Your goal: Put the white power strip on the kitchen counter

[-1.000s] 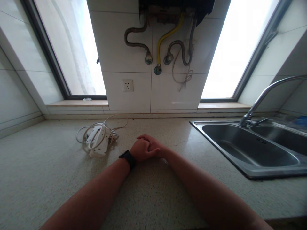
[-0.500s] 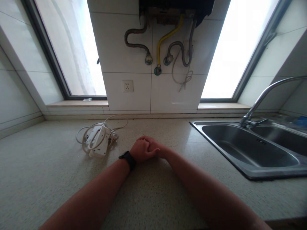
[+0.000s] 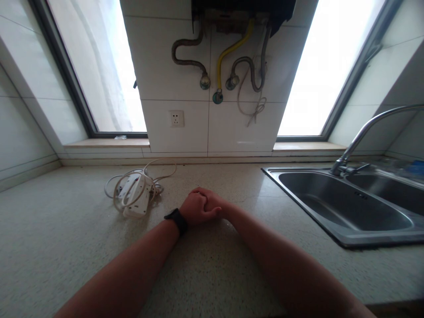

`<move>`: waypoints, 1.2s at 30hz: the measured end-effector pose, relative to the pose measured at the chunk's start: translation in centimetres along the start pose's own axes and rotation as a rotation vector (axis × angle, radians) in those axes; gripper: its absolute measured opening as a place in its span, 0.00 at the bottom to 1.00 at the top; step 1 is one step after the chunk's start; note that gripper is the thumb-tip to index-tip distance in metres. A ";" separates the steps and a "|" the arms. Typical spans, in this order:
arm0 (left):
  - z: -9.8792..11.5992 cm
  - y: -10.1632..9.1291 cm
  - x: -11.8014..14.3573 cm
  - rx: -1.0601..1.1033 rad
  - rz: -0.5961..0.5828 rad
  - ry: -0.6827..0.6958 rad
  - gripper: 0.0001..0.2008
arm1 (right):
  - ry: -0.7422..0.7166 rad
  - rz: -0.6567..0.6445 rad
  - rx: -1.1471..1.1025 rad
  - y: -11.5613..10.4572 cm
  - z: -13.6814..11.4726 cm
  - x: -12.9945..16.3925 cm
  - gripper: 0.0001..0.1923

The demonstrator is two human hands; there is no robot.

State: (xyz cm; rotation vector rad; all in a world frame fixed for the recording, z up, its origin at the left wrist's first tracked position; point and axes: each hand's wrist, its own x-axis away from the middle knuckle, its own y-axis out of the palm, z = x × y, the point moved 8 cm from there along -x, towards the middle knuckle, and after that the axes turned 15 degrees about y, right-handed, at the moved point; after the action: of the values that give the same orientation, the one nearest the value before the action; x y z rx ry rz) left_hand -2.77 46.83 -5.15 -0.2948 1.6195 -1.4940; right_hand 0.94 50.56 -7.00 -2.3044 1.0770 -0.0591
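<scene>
My left hand (image 3: 195, 208) and my right hand (image 3: 216, 204) rest clasped together on the speckled countertop (image 3: 66, 238), near its middle. Neither holds an object; each has its fingers folded over the other. A black watch (image 3: 176, 220) sits on my left wrist. The nearest thing is a white power strip (image 3: 135, 197) wrapped in its own cord, lying a short way to the left of my hands.
A steel double sink (image 3: 344, 207) with a curved tap (image 3: 364, 132) lies at the right. On the tiled back wall are a socket (image 3: 176, 118) and hoses (image 3: 228, 62) under a water heater. Windows flank the wall.
</scene>
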 end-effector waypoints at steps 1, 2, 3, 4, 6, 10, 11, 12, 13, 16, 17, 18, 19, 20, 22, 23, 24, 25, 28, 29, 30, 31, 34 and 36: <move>0.1 0.0 0.0 0.000 -0.002 0.008 0.33 | -0.007 0.011 0.026 -0.1 -0.1 0.0 0.28; 0.2 0.0 0.0 0.003 -0.007 0.016 0.33 | -0.009 0.023 0.060 -0.2 -0.2 0.1 0.28; 0.2 0.1 0.0 0.010 -0.014 0.027 0.32 | -0.007 0.033 0.100 -0.3 -0.2 0.1 0.29; 0.4 0.1 0.0 0.019 -0.020 0.040 0.32 | -0.004 0.042 0.142 -0.4 -0.3 0.1 0.29; 0.5 0.2 -0.1 0.039 -0.021 0.062 0.30 | 0.006 0.046 0.221 -0.5 -0.5 0.2 0.28; 0.5 0.2 0.0 0.092 -0.008 0.067 0.28 | 0.054 0.064 0.364 -0.6 -0.5 0.1 0.25; 0.4 0.3 0.0 0.109 -0.009 0.064 0.28 | 0.066 0.073 0.389 -0.6 -0.4 0.1 0.24; 0.3 0.4 0.0 0.125 -0.008 0.063 0.28 | 0.076 0.082 0.408 -0.7 -0.3 0.1 0.23; 0.3 0.5 0.0 0.139 -0.010 0.063 0.28 | 0.083 0.087 0.422 -0.7 -0.2 0.0 0.22; 0.2 0.7 0.0 0.156 -0.024 0.058 0.28 | 0.082 0.087 0.435 -0.7 -0.1 0.0 0.21; 0.2 0.7 0.0 0.157 -0.026 0.053 0.28 | 0.076 0.082 0.434 -0.7 -0.1 0.0 0.21; 0.2 0.7 -0.1 0.156 -0.026 0.049 0.28 | 0.069 0.079 0.428 -0.7 -0.1 0.0 0.21; 0.2 0.6 -0.1 0.156 -0.023 0.046 0.28 | 0.062 0.076 0.421 -0.7 -0.1 0.0 0.21; 0.3 0.5 -0.1 0.154 -0.016 0.043 0.28 | 0.057 0.074 0.416 -0.7 -0.1 0.0 0.21; 0.3 0.5 -0.1 0.151 -0.013 0.037 0.29 | 0.050 0.073 0.409 -0.8 0.0 0.1 0.21; 0.3 0.5 -0.1 0.151 -0.017 0.034 0.28 | 0.047 0.073 0.404 -0.8 0.0 0.1 0.22; 0.3 0.5 -0.1 0.151 -0.024 0.032 0.28 | 0.040 0.073 0.398 -0.8 0.0 0.1 0.22; 0.3 0.6 -0.1 0.151 -0.030 0.031 0.28 | 0.031 0.075 0.391 -0.8 0.0 0.1 0.22; 0.3 0.7 -0.2 0.156 -0.034 0.041 0.28 | 0.015 0.080 0.377 -0.8 -0.2 0.2 0.23; 0.3 0.7 -0.1 0.161 -0.033 0.045 0.28 | 0.014 0.078 0.377 -0.8 -0.3 0.2 0.23; 0.4 0.7 -0.1 0.167 -0.032 0.048 0.27 | 0.016 0.074 0.379 -0.8 -0.3 0.2 0.24; 0.4 0.6 -0.1 0.176 -0.032 0.049 0.27 | 0.019 0.068 0.384 -0.7 -0.4 0.2 0.24; 0.4 0.5 -0.1 0.193 -0.021 0.044 0.26 | 0.021 0.050 0.402 -0.6 -0.5 0.1 0.24; 0.4 0.5 -0.1 0.194 -0.014 0.046 0.25 | 0.020 0.047 0.407 -0.5 -0.4 0.1 0.24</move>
State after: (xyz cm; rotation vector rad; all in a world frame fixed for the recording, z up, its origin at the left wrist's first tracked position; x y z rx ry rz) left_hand -2.24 46.67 -5.48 -0.1643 1.4961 -1.6651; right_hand 1.26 50.54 -6.38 -1.9165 1.0208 -0.2598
